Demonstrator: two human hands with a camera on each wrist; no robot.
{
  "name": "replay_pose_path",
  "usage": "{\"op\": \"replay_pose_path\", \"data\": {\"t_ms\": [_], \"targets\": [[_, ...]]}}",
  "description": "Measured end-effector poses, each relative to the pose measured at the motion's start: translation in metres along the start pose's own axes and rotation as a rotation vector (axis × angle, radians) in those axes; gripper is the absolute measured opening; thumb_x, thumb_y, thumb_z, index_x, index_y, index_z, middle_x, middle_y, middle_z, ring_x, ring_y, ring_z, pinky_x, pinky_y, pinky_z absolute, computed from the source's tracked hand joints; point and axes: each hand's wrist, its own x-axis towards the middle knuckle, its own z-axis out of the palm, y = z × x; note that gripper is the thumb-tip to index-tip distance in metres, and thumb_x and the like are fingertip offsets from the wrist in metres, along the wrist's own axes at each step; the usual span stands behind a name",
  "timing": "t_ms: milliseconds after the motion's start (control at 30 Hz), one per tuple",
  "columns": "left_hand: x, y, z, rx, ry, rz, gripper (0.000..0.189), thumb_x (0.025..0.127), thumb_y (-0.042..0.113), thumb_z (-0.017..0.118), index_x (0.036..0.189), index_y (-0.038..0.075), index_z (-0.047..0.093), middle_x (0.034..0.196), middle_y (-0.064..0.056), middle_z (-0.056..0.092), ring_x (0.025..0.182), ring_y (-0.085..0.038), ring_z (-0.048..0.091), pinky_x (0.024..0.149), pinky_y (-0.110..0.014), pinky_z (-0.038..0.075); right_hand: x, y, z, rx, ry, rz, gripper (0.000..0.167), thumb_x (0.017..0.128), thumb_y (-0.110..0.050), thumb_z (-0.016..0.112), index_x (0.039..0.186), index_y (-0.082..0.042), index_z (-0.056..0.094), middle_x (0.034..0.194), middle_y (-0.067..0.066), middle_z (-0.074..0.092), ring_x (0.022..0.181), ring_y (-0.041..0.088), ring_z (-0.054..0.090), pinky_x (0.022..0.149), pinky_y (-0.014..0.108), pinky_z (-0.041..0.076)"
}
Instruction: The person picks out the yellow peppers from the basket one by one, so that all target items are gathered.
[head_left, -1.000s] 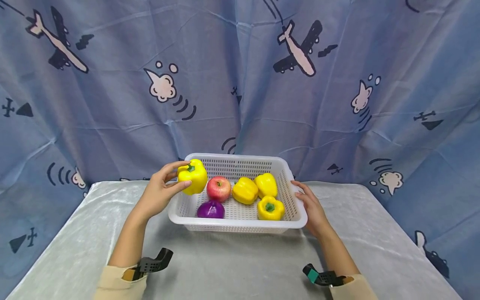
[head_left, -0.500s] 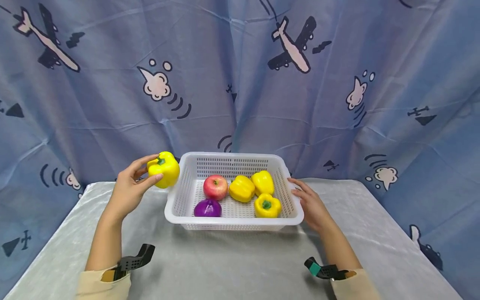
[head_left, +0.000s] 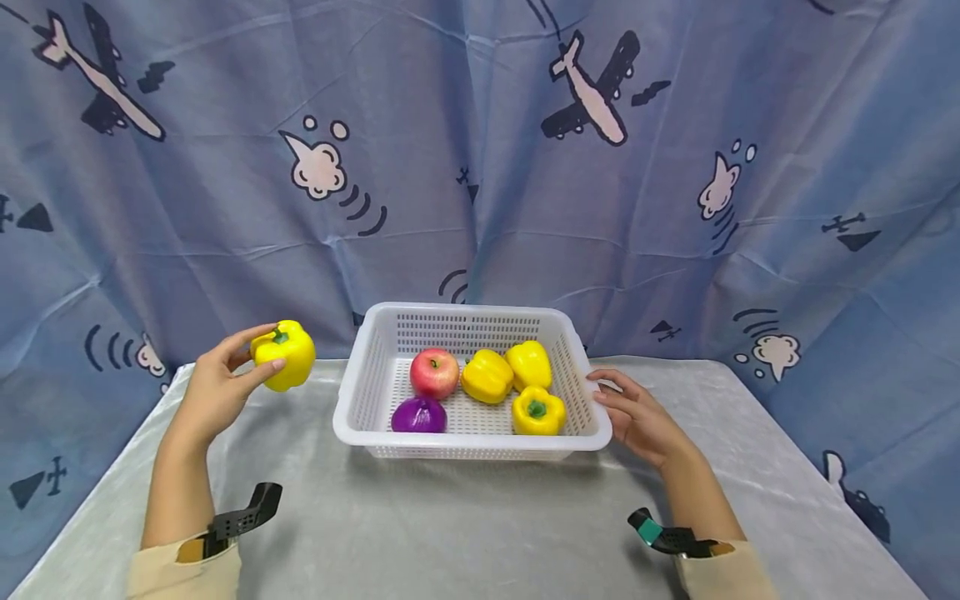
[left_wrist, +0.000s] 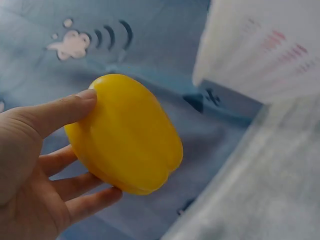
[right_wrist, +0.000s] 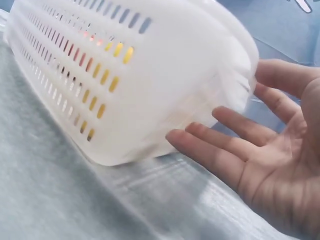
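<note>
Left of the basket, my left hand [head_left: 217, 387] holds a yellow bell pepper [head_left: 288, 358] between thumb and fingers, its green stem turned toward the hand. The left wrist view shows the thumb on one side of the pepper [left_wrist: 127, 135] and the fingers beneath. A white perforated plastic basket [head_left: 472, 443] stands mid-table. My right hand [head_left: 641, 421] is at the basket's right end, its fingers extended and loosely spread. In the right wrist view, those fingertips [right_wrist: 175, 136] are right by the basket's end wall [right_wrist: 165, 90].
Inside the basket lie a red apple [head_left: 434, 373], a purple onion [head_left: 418, 415] and three yellow bell peppers [head_left: 538, 412]. A pale grey cloth [head_left: 450, 525] covers the table. Behind it hangs a blue curtain [head_left: 420, 167] printed with airplanes.
My left hand has carried the yellow bell pepper leftward from over the basket's left end, dipping slightly lately. My right hand has loosened and shifted a little right at the basket's end.
</note>
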Motion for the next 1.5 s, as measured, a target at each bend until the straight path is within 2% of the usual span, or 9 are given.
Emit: {"op": "replay_pose_path", "data": {"t_ms": [33,100,200,333,567,833,1167,1333,1500], "targets": [[0.001,-0.004,0.001,-0.004,-0.007,-0.01,0.064,0.099,0.038,0.064,0.154,0.012,0.043,0.16,-0.024,0.035,0.139,-0.053,0.043,0.1,-0.061,0.05,-0.001,0.0,-0.002,-0.002,-0.011,-0.002,0.026,0.106,-0.014,0.05,0.13,-0.024,0.052,0.13,-0.005,0.057,0.11,0.011,0.067,0.09,0.03,0.06],[0.004,-0.011,0.006,-0.026,-0.02,-0.025,0.064,0.098,0.036,0.066,0.153,0.011,0.043,0.16,-0.025,0.035,0.14,-0.054,0.041,0.104,-0.067,0.046,-0.004,0.0,-0.005,-0.006,-0.032,-0.003,0.027,0.106,-0.013,0.049,0.131,-0.025,0.052,0.129,-0.005,0.057,0.11,0.01,0.067,0.09,0.03,0.06],[0.011,-0.018,0.016,-0.068,-0.047,-0.03,0.064,0.098,0.033,0.067,0.153,0.011,0.044,0.162,-0.023,0.034,0.141,-0.052,0.041,0.109,-0.066,0.043,-0.009,-0.002,-0.009,0.003,-0.048,0.002,0.031,0.107,-0.012,0.047,0.135,-0.025,0.049,0.131,-0.007,0.058,0.113,0.009,0.067,0.091,0.03,0.06],[0.017,-0.022,0.025,-0.091,-0.07,-0.011,0.062,0.097,0.029,0.069,0.152,0.011,0.046,0.162,-0.021,0.035,0.142,-0.05,0.043,0.11,-0.06,0.044,-0.011,-0.003,-0.01,0.057,-0.049,0.003,0.033,0.106,-0.009,0.046,0.136,-0.024,0.049,0.131,-0.005,0.058,0.113,0.01,0.067,0.09,0.031,0.061],[0.019,-0.032,0.036,-0.082,-0.07,-0.022,0.06,0.097,0.024,0.069,0.15,0.007,0.047,0.161,-0.024,0.034,0.142,-0.051,0.041,0.11,-0.056,0.044,-0.009,0.0,-0.008,0.107,-0.062,0.016,0.035,0.107,-0.009,0.045,0.137,-0.025,0.05,0.132,-0.004,0.057,0.113,0.012,0.068,0.088,0.034,0.061],[0.02,-0.042,0.049,-0.095,-0.069,-0.007,0.057,0.096,0.016,0.069,0.148,0.003,0.048,0.159,-0.026,0.036,0.14,-0.053,0.043,0.113,-0.056,0.042,-0.005,0.0,-0.005,0.114,-0.073,0.017,0.034,0.107,-0.009,0.044,0.136,-0.026,0.051,0.131,-0.005,0.059,0.113,0.011,0.068,0.088,0.034,0.061],[0.018,-0.046,0.049,-0.1,-0.079,-0.029,0.059,0.097,0.017,0.067,0.151,0.005,0.045,0.161,-0.026,0.032,0.142,-0.054,0.04,0.114,-0.058,0.04,-0.004,0.0,-0.003,0.109,-0.09,0.004,0.033,0.107,-0.01,0.045,0.136,-0.025,0.05,0.132,-0.004,0.058,0.115,0.012,0.067,0.088,0.035,0.061],[0.018,-0.043,0.047,-0.096,-0.098,-0.01,0.059,0.096,0.013,0.068,0.149,0.003,0.046,0.16,-0.027,0.035,0.142,-0.055,0.039,0.115,-0.059,0.039,-0.005,0.0,-0.002,0.103,-0.075,0.007,0.032,0.107,-0.011,0.046,0.135,-0.025,0.051,0.131,-0.004,0.058,0.114,0.012,0.067,0.088,0.034,0.062],[0.018,-0.046,0.046,-0.087,-0.088,0.007,0.059,0.097,0.015,0.067,0.15,0.003,0.045,0.16,-0.027,0.034,0.142,-0.054,0.038,0.116,-0.06,0.037,-0.004,-0.001,-0.002,0.093,-0.057,0.018,0.032,0.107,-0.012,0.047,0.136,-0.025,0.05,0.132,-0.004,0.057,0.113,0.012,0.067,0.088,0.035,0.062]]}}
